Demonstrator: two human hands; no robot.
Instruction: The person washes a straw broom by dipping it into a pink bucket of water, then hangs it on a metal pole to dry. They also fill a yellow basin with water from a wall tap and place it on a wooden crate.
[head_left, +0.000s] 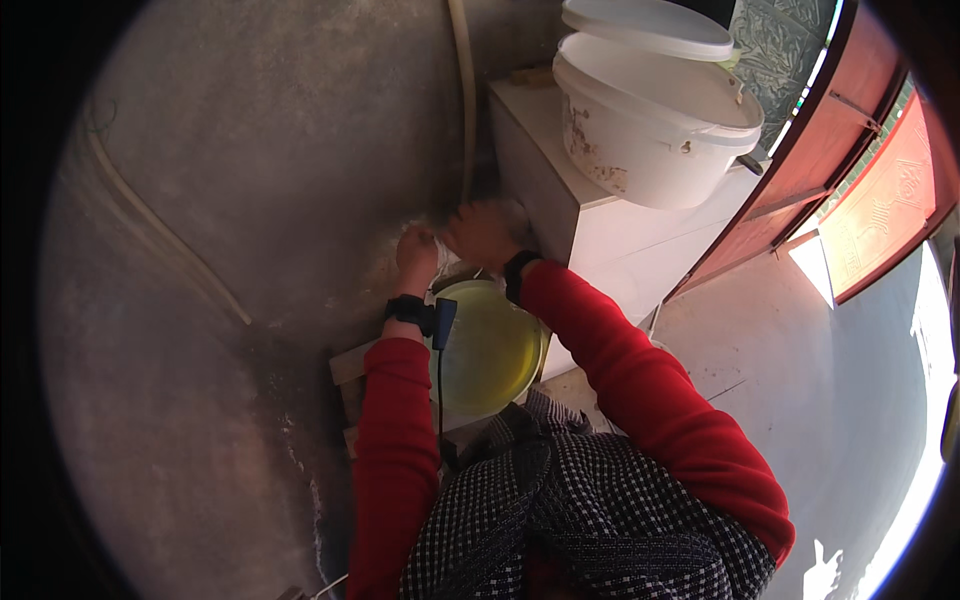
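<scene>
Both hands are close together beyond a round yellow-green basin (491, 352), in the shadowed corner by the wall. My left hand (418, 256) has its fingers curled inward, and whether anything is in them is hidden. Just to its right, my right hand (486, 234) is bent over with its fingers toward the left one; its grip is blurred and dark. A pale, whitish patch (448, 259) shows between the hands, too unclear to name. The basin looks smooth inside, and I cannot tell whether it holds liquid. My left forearm passes along its left side.
A white plastic bucket (637, 142) with a lid (649, 26) tilted above its rim stands on a white cabinet (536, 150) at right. Pale pipes (466, 97) run along the grey wall (300, 112). A red metal door (817, 150) stands far right. A dark cable (440, 397) hangs from my left wrist.
</scene>
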